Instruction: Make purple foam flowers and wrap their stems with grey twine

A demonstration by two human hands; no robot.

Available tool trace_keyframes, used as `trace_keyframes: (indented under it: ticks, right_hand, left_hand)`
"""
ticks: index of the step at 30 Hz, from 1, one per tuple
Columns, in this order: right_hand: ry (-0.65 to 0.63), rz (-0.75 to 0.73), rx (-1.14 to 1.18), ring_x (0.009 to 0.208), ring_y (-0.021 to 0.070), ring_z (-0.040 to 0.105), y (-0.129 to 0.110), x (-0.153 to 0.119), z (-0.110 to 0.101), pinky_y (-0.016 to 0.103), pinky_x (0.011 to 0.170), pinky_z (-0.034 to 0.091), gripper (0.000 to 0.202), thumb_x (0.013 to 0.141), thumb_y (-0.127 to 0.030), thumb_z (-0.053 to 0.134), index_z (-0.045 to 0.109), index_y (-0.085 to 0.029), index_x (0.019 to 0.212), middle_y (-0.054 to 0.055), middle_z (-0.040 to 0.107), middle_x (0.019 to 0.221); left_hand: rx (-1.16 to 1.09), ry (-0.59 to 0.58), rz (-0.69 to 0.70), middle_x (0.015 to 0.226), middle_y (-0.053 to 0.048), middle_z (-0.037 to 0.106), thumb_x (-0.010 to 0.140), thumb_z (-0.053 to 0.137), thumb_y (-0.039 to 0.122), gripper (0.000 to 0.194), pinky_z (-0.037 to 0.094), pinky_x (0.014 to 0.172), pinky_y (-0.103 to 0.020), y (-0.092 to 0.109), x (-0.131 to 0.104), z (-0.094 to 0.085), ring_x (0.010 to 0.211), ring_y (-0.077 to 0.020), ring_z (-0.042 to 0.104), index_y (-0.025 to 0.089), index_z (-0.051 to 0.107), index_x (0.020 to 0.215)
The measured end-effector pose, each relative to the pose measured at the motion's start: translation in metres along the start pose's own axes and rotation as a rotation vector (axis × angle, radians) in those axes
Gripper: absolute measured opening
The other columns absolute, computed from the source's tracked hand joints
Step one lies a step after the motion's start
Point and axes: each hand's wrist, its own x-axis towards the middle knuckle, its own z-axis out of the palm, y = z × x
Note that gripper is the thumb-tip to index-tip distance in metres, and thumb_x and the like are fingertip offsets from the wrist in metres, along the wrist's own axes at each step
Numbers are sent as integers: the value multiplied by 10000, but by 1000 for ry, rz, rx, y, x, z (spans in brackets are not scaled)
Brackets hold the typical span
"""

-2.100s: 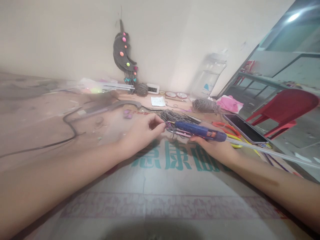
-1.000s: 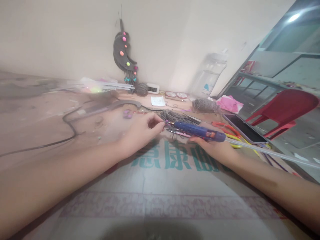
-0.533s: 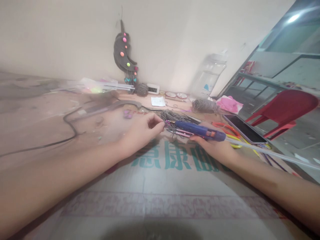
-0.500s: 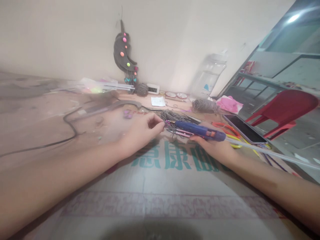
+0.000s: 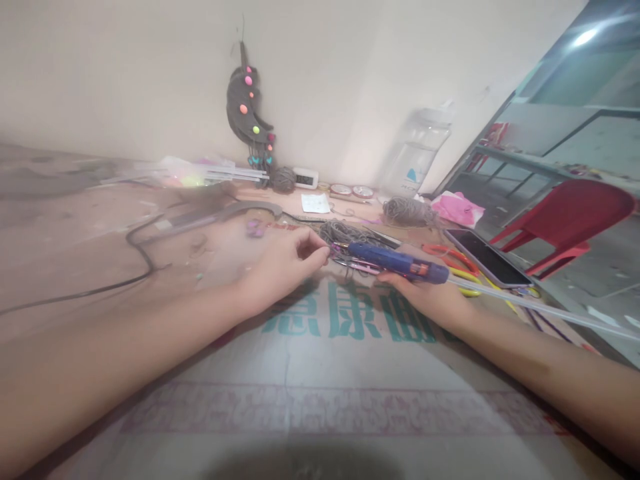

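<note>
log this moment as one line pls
right hand: holding blue glue gun | left hand: pinched near nozzle | beyond nozzle: grey yarn tangle

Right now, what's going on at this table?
One person is at work with both hands. The right hand grips a blue glue gun, a clear stick poking out its back. Its tip points at the left hand, which is pinched; anything between those fingertips is too blurred to tell. Grey yarn lies heaped just beyond the tip.
</note>
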Motion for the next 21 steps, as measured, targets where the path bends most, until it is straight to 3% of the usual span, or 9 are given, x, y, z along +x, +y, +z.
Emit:
trace_keyframes:
  ticks: [21]
  right_hand:
    - [21, 14, 56, 705, 215, 624, -6, 0, -2, 340, 643, 504, 210, 807, -412, 729, 597, -248, 813, 6, 649, 745]
  left_hand:
    - [-39, 39, -14, 821, -12, 692, 877, 573, 274, 118, 472, 731, -286, -2, 0, -1, 776, -161, 629, 181, 620, 823]
